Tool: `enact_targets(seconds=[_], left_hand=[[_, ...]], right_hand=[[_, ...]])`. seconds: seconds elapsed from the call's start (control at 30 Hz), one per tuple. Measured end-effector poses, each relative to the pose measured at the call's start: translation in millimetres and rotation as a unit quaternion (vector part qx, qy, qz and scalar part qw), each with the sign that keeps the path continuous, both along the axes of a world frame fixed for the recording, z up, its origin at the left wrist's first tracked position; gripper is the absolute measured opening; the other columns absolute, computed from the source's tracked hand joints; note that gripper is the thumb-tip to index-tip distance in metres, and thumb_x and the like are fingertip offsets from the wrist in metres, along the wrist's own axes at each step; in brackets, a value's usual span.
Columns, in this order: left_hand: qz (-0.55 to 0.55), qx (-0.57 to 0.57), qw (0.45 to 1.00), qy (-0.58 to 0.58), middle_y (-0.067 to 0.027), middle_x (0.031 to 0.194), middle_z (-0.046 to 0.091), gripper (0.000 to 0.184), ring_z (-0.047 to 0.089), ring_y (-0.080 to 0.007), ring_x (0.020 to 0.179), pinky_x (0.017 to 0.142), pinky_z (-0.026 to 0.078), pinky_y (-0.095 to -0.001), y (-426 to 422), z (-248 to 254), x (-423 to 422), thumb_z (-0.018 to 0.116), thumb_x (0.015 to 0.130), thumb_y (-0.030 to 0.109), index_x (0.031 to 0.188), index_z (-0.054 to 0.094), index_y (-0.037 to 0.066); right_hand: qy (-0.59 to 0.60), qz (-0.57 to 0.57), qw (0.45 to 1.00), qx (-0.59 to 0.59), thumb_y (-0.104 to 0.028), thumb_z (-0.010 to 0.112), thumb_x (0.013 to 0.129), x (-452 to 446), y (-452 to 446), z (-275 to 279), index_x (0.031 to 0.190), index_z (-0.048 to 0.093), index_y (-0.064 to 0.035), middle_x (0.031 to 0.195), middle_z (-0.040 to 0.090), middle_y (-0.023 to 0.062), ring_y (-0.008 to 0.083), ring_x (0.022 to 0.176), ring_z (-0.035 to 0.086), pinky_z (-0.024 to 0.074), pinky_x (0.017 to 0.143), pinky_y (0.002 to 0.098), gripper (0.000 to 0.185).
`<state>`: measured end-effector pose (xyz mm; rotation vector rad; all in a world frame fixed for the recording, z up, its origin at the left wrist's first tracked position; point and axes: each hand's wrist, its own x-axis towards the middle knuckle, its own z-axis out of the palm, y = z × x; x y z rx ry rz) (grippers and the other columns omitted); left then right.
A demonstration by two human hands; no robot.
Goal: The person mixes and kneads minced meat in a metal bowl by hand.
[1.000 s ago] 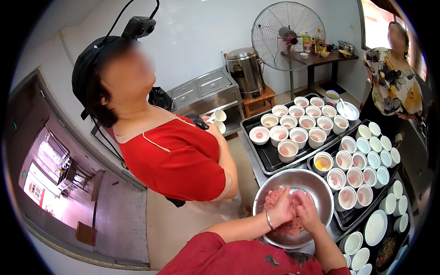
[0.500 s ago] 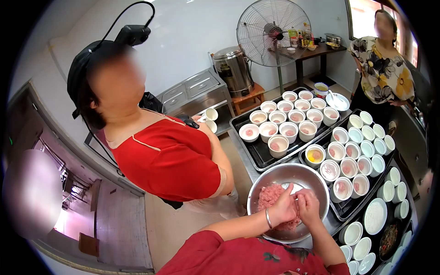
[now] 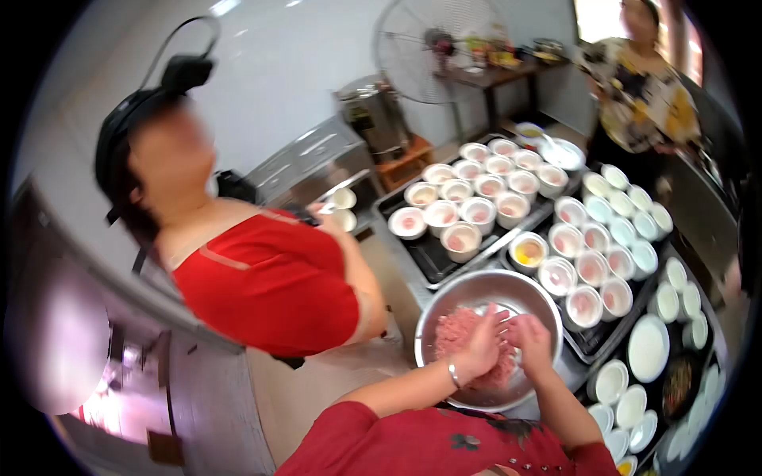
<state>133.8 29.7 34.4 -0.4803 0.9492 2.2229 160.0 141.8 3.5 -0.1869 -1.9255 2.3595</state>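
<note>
A wide steel bowl (image 3: 424,333) holds a mound of pink minced meat (image 3: 456,332). Over it, my left hand (image 3: 481,349), with a bracelet at the wrist, has its fingers stretched upward and a little bent. Close against those fingers is my right hand (image 3: 530,343), closed, its fingertips drawn together. Anything between the two hands is hidden, and motion blurs the fingers. Just beyond the bowl, a small white cup with yolk-yellow contents (image 3: 529,251) stands among other cups with pink meat inside.
Black trays (image 3: 413,258) carry many white cups, several with meat in them. On the right are a white plate (image 3: 648,349) and a dark dish (image 3: 679,386). A person in red (image 3: 270,278) stands at left holding cups; another person (image 3: 643,95) stands at the far right.
The whole view has shifted and blurred as my head moved. My hands stay over the bowl, and the left fingers now show more spread beside the right hand.
</note>
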Motion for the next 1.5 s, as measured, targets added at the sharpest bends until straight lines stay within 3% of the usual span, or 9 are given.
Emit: enact_targets(seconds=[0.13, 0.27, 0.33, 0.43, 0.7, 0.8, 1.03, 1.23, 1.5], left_hand=[[-0.061, 0.202, 0.977, -0.011, -0.0127, 0.108, 0.049, 0.044, 0.046, -0.0255, 0.101, 0.091, 0.033, -0.0384, -13, -2, 3, 0.031, 0.086, 0.040, 0.100, 0.048, 0.002], [-0.076, 0.079, 0.986, 0.123, -0.0116, 0.108, 0.048, 0.053, 0.045, -0.0230, 0.100, 0.090, 0.032, -0.0374, -1, 7, -3, 0.029, 0.086, 0.046, 0.106, 0.044, -0.001], [-0.101, 0.031, 0.981, 0.165, -0.0113, 0.110, 0.046, 0.054, 0.044, -0.0222, 0.101, 0.090, 0.032, -0.0369, 10, 24, 0, 0.029, 0.086, 0.046, 0.110, 0.042, -0.001], [-0.105, -0.175, 0.928, 0.313, -0.0095, 0.114, 0.043, 0.048, 0.039, -0.0195, 0.106, 0.090, 0.030, -0.0337, 15, 40, -2, 0.034, 0.088, 0.036, 0.119, 0.036, -0.002], [0.001, -0.098, 0.975, 0.201, -0.0046, 0.100, 0.052, 0.026, 0.048, -0.0159, 0.091, 0.077, 0.039, -0.0294, -40, -6, -13, 0.041, 0.087, 0.025, 0.102, 0.049, 0.005], [0.016, -0.119, 0.983, 0.140, -0.0035, 0.097, 0.052, 0.022, 0.048, -0.0154, 0.092, 0.075, 0.040, -0.0301, -54, -16, -5, 0.042, 0.086, 0.022, 0.101, 0.049, 0.008], [0.026, -0.133, 0.981, 0.142, -0.0045, 0.097, 0.052, 0.024, 0.048, -0.0152, 0.093, 0.074, 0.040, -0.0299, -60, -19, -1, 0.041, 0.087, 0.020, 0.105, 0.046, 0.006], [0.012, -0.118, 0.981, 0.153, -0.0064, 0.101, 0.050, 0.028, 0.048, -0.0157, 0.091, 0.080, 0.039, -0.0277, -45, -5, -3, 0.041, 0.086, 0.015, 0.110, 0.043, 0.002], [0.034, -0.099, 0.979, 0.174, -0.0086, 0.097, 0.051, 0.021, 0.048, -0.0187, 0.090, 0.076, 0.041, -0.0302, -54, 0, 3, 0.042, 0.085, 0.017, 0.098, 0.047, 0.002]], right_hand=[[0.197, 0.104, 0.859, 0.462, -0.026, 0.045, 0.081, 7, -5, 21, 0.110, 0.047, -0.0048, 0.113, 0.047, 0.0145, 0.0297, 0.109, 0.040, 0.0250, 0.094, 0.0428, 0.036], [0.069, -0.025, 0.994, -0.085, -0.030, 0.040, 0.086, -3, 5, 7, 0.115, 0.043, -0.0072, 0.115, 0.044, 0.0126, 0.0227, 0.107, 0.040, 0.0322, 0.090, 0.0363, 0.038], [-0.114, 0.023, 0.875, -0.470, -0.035, 0.038, 0.086, 0, 13, 10, 0.108, 0.046, -0.0071, 0.093, 0.052, 0.0079, 0.0157, 0.087, 0.049, 0.0410, 0.076, 0.0362, 0.036], [-0.252, 0.073, 0.823, -0.503, -0.039, 0.040, 0.085, 2, 31, 19, 0.092, 0.047, -0.0071, 0.064, 0.048, 0.0009, 0.0119, 0.052, 0.045, 0.0401, 0.047, 0.0242, 0.033], [-0.110, -0.362, 0.924, 0.052, -0.027, 0.055, 0.074, -90, 268, -27, 0.078, 0.054, -0.0044, 0.057, 0.047, 0.0030, 0.0103, 0.042, 0.042, 0.0319, 0.033, 0.0245, 0.023], [-0.110, -0.449, 0.828, 0.316, -0.028, 0.055, 0.073, -119, 335, -63, 0.088, 0.057, -0.0042, 0.081, 0.060, 0.0144, 0.0265, 0.077, 0.058, 0.0443, 0.069, 0.0345, 0.028], [-0.108, -0.374, 0.729, 0.564, -0.017, 0.053, 0.067, -121, 335, -49, 0.095, 0.059, -0.0067, 0.106, 0.050, 0.0169, 0.0287, 0.098, 0.048, 0.0378, 0.085, 0.0344, 0.030], [0.105, 0.043, 0.909, 0.401, -0.012, 0.056, 0.071, -80, 198, 116, 0.098, 0.056, -0.0039, 0.086, 0.060, 0.0124, 0.0212, 0.077, 0.057, 0.0454, 0.069, 0.0299, 0.028], [0.034, 0.469, 0.711, 0.523, -0.016, 0.061, 0.068, -46, 45, 32, 0.114, 0.044, -0.0058, 0.110, 0.049, 0.0113, 0.0275, 0.099, 0.047, 0.0380, 0.085, 0.0366, 0.050]])
